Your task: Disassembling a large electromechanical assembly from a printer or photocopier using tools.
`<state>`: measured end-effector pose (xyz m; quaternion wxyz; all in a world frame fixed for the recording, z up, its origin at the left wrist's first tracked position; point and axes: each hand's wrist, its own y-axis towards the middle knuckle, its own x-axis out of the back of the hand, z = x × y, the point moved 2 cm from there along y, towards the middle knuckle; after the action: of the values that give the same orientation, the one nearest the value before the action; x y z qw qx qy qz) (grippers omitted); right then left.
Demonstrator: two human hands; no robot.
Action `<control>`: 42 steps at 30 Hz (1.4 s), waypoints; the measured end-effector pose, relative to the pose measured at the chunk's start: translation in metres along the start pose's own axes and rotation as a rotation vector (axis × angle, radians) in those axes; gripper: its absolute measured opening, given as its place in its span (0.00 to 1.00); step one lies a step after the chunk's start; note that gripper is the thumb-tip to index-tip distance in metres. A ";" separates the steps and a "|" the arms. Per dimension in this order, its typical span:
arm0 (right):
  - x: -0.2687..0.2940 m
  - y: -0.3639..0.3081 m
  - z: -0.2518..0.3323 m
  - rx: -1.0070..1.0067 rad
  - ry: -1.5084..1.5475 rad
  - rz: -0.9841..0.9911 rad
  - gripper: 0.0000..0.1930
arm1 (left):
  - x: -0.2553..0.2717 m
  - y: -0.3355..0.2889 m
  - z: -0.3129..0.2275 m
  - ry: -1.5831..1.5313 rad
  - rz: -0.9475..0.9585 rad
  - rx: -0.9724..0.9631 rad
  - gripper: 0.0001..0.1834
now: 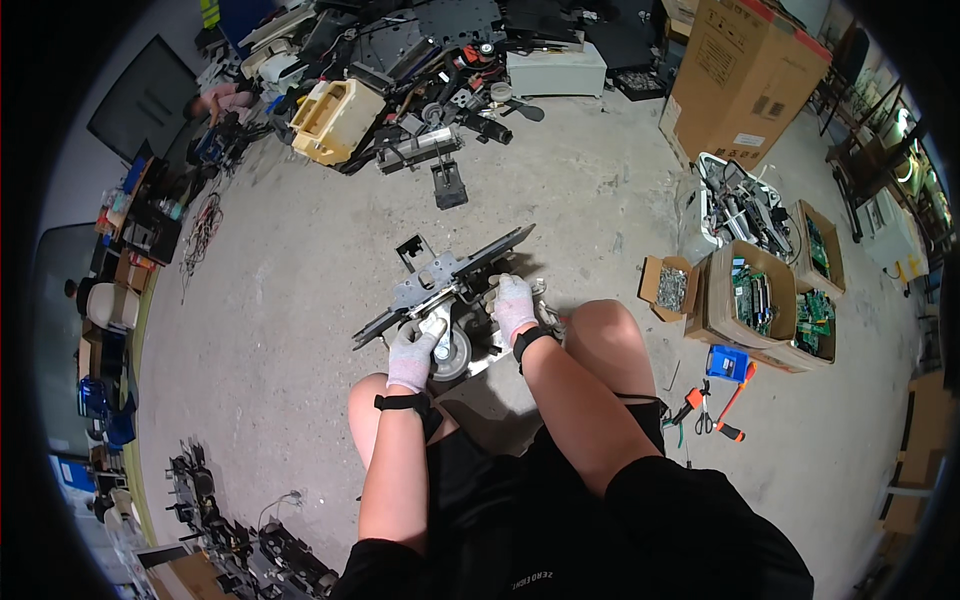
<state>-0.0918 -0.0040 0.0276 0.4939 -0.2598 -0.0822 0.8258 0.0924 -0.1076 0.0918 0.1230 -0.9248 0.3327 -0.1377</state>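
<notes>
Between my knees, a grey and black metal machine assembly (428, 284) stands tilted, with a long dark bar across its top. A grey caster wheel (453, 354) sits low on its near side. My left hand (410, 357), in a pale glove, is closed on the assembly's near left part, just beside the wheel. On the right side my gloved right hand (513, 302) has its fingers curled round a part of the same assembly under the bar's right end. The fingertips of both hands are partly hidden.
Pliers, scissors and orange-handled screwdrivers lie near a blue tray (727, 363) at my right. Beyond are a small box of screws (671, 287), a carton of circuit boards (720, 300) and a tall carton (740, 85). Dismantled parts (420, 146) pile up ahead; a person (222, 100) crouches far left.
</notes>
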 end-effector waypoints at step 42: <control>-0.010 -0.028 0.004 -0.343 0.414 0.453 0.09 | -0.001 -0.002 -0.005 0.071 -0.008 -0.016 0.26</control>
<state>-0.0687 0.0022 0.0453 0.2533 -0.5124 -0.0583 0.8184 0.0913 -0.1060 0.0968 0.1035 -0.9216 0.3341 -0.1681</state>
